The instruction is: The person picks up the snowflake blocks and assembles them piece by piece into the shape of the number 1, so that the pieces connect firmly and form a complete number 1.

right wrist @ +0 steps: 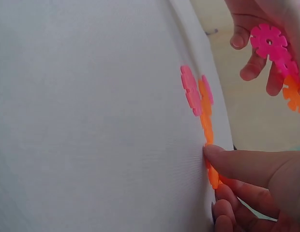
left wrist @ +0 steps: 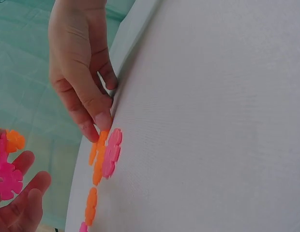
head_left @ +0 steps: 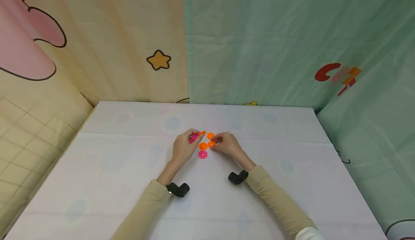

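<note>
My left hand (head_left: 184, 147) holds joined flower-shaped plastic discs: pink discs (right wrist: 269, 41) linked to an orange disc (right wrist: 295, 94). Its other fingers spread loosely in the right wrist view. Just above the table, my right hand (head_left: 228, 144) pinches an orange flower disc (head_left: 212, 144) between thumb and fingers. Beside that disc on the cloth lie another orange disc (head_left: 202, 146) and, nearer me, a pink disc (head_left: 202, 155). One more orange disc (head_left: 210, 136) sits just beyond the pinched one. Fingers hide part of the pinched disc.
A white cloth with pale spots covers the table (head_left: 123, 182). Its far edge runs along a beige curtain (head_left: 129, 34) and a green curtain (head_left: 259, 45). Black wrist mounts (head_left: 178, 190) sit on both forearms, close over the cloth.
</note>
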Demonstrator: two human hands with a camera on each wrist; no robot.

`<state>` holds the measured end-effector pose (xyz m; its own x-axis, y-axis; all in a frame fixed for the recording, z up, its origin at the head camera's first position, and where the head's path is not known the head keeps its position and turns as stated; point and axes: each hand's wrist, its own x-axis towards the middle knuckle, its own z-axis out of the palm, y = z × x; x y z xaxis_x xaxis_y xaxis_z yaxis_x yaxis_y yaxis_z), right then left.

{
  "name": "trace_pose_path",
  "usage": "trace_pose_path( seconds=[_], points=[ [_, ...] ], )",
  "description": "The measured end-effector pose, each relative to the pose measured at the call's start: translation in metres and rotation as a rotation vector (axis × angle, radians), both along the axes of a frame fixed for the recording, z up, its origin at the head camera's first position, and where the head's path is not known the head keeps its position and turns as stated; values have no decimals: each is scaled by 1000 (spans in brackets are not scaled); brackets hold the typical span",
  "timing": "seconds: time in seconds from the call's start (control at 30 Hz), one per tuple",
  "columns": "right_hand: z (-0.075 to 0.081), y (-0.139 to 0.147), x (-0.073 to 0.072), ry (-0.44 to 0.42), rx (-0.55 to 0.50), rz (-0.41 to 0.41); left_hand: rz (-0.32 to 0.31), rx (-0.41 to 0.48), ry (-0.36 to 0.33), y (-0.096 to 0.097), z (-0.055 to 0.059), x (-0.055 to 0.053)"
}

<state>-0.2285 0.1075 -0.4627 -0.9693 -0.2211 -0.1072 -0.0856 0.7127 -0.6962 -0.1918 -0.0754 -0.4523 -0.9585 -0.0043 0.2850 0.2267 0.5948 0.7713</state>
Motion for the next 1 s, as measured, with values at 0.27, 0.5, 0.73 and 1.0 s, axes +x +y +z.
trace_pose_path(
  seconds=[0.27,0.5,0.73,1.0],
  points=[
    [2,0,-1,9,22,15,-4,-2,4,1,0,1],
    [3,1,-2,-52,55,29,-20,12,-3,1,0,2],
    [5,6,0,-70,45,43,-28,24,-35,2,1,3],
    [11,10,3,-28,-6,43,-34,39,-32,3,1,3]
  ],
)
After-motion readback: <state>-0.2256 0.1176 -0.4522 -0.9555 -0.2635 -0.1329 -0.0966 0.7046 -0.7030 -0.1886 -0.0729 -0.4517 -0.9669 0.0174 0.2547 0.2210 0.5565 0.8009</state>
